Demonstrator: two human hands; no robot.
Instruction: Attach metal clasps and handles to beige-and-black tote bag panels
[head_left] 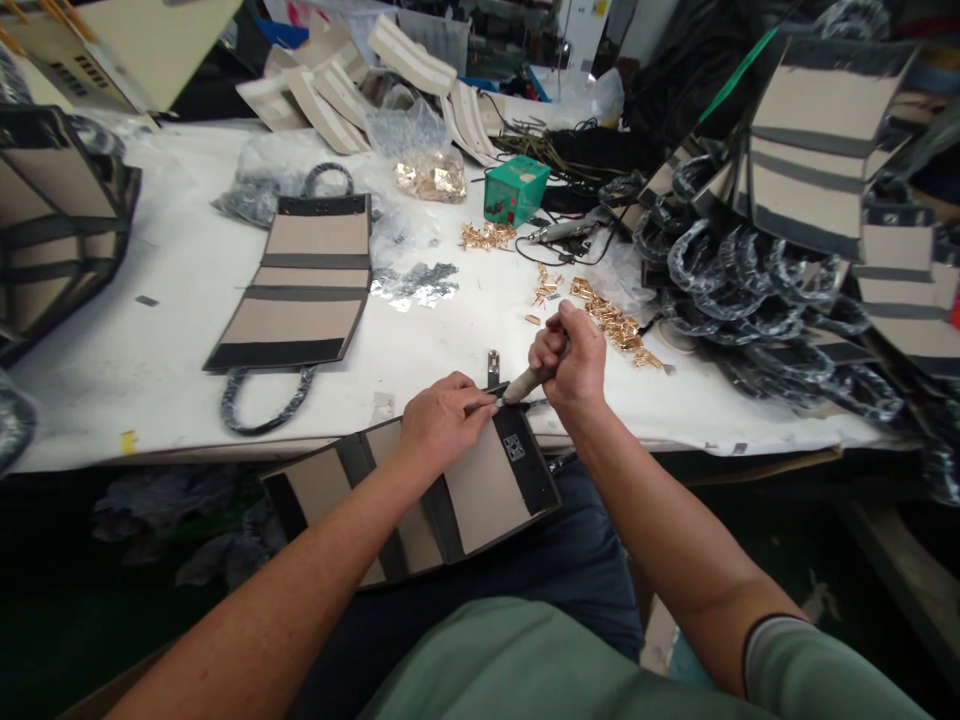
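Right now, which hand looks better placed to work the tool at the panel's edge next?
Probably the right hand: it grips the tool, whose lower end is near the edge of the panel. The left hand lies on the panel, close to that end.

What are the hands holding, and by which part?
Right hand: grey tool, by its upper end. Left hand: on the nearest panel; any hold unclear.

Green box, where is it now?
Head view, upper part, just right of centre: the green box stands on the white table, beyond the right hand, behind scattered gold-coloured pieces.
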